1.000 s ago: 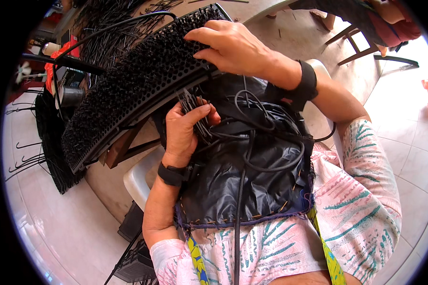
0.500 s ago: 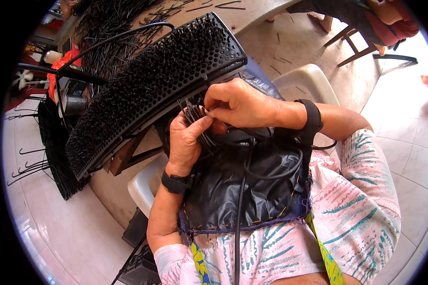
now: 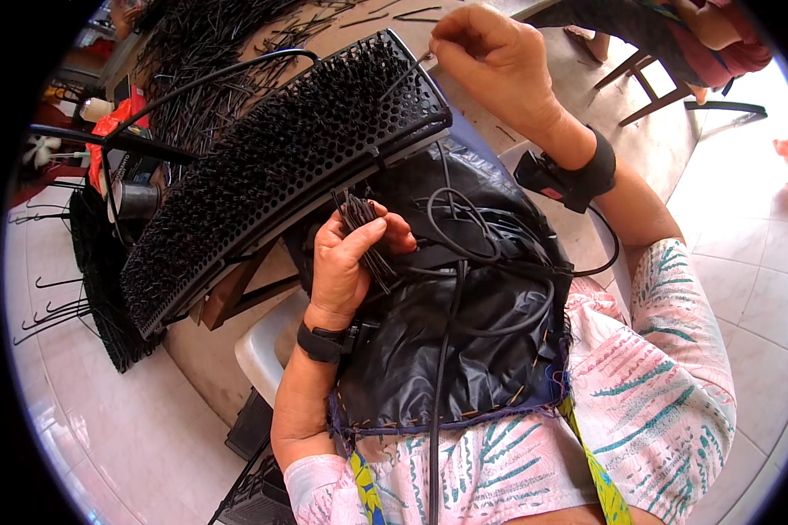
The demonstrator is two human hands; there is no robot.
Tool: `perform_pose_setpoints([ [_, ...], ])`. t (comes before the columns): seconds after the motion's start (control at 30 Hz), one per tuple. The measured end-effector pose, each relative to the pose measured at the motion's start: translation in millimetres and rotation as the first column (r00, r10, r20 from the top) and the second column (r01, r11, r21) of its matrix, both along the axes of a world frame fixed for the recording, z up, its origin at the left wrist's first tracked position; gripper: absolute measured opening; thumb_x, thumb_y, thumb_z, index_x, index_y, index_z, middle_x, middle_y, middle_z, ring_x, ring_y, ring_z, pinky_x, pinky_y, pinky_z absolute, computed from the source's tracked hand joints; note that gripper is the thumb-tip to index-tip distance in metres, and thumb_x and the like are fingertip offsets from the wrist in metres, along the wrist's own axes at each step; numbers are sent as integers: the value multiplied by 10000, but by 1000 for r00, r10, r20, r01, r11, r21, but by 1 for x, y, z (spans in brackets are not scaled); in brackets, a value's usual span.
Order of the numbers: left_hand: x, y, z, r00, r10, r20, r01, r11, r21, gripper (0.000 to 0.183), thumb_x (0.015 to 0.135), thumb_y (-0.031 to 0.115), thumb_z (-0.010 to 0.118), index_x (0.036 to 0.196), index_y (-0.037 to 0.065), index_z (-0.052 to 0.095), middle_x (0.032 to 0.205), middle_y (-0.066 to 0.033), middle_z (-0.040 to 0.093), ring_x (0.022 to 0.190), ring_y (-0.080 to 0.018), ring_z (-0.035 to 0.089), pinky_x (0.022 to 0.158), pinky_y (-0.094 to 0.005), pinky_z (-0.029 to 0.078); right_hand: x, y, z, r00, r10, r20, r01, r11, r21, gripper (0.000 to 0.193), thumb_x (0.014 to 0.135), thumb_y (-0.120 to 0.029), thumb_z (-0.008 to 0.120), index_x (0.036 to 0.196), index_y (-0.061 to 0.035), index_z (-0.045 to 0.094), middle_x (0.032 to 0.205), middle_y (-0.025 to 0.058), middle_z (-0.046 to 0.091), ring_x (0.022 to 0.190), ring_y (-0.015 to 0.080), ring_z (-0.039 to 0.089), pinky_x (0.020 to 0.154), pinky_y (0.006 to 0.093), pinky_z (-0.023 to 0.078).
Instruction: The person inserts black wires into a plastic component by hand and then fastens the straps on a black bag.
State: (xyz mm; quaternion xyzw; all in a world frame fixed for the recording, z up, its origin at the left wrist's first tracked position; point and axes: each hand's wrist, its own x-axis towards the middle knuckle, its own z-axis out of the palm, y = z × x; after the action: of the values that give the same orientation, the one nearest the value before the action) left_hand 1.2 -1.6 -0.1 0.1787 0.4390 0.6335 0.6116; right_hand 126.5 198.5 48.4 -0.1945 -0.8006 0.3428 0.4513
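In my left hand [image 3: 346, 258] is a bundle of thin dark strands [image 3: 365, 236], gripped between thumb and fingers over my lap. My right hand [image 3: 497, 63] is raised past the far right corner of a long perforated black board [image 3: 280, 166]. Its thumb and fingertips are pinched on one thin dark strand [image 3: 409, 75], which slants down to the holes of the board. Short black bristle tufts [image 3: 236, 157] fill most of the holes; bare holes show along the near edge and right end.
Loose dark strands [image 3: 193, 70] lie heaped on the table [image 3: 350, 19] behind the board. A black apron [image 3: 411, 359] covers my lap, with cables [image 3: 442, 376] across it. At left stand a metal tin [image 3: 136, 199] and a bristled black panel [image 3: 101, 271]. Another person [image 3: 700, 35] is at upper right.
My right hand has left the bundle and moved up and to the right, to the board's far corner, with a strand pulled taut. The left hand stays around the bundle.
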Motion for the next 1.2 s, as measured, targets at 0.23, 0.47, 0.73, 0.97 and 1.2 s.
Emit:
perform_pose_setpoints([
  [0.23, 0, 0, 0, 1000, -3, 16, 3, 1000, -18, 161, 784, 18, 507, 943, -9, 496, 805, -148, 601, 700, -231, 609, 686, -346, 515, -11, 8, -8, 986, -168, 25, 156, 957, 244, 105, 700, -59, 560, 793, -18, 532, 640, 121, 522, 567, 258, 537, 526, 334, 437],
  [0.47, 4, 1, 1, 1000, 16, -15, -16, 998, -58, 149, 785, 26, 529, 929, -13, 519, 776, -110, 585, 683, -189, 595, 664, -328, 516, -10, 7, 3, 997, -78, -17, 79, 934, 347, 73, 663, 14, 542, 715, -9, 496, 614, 144, 501, 543, 317, 513, 480, 356, 405],
  [0.73, 2, 2, 1, 998, 38, -55, -42, 997, -65, 161, 763, 13, 567, 912, -33, 529, 752, -79, 564, 655, -167, 578, 647, -325, 521, -12, 7, -5, 977, -183, 110, 125, 907, 401, 123, 686, -86, 548, 784, -17, 521, 658, 144, 554, 624, 321, 559, 561, 396, 443],
  [0.97, 2, 2, -1, 996, 66, -63, -70, 995, -73, 137, 756, 7, 583, 876, -29, 530, 730, -80, 568, 654, -178, 585, 646, -314, 514, -37, 6, -2, 986, 24, 163, -99, 876, 472, 108, 667, -32, 539, 767, -9, 502, 665, 156, 553, 645, 344, 552, 563, 404, 433],
  [1.2, 1, 2, 2, 998, 42, -43, -44, 998, -49, 94, 752, 16, 597, 824, -8, 542, 720, -81, 579, 642, -173, 587, 653, -302, 503, -46, 10, -23, 955, 109, 275, -240, 828, 507, 146, 677, -48, 567, 800, -6, 501, 665, 164, 533, 655, 358, 541, 581, 408, 427],
])
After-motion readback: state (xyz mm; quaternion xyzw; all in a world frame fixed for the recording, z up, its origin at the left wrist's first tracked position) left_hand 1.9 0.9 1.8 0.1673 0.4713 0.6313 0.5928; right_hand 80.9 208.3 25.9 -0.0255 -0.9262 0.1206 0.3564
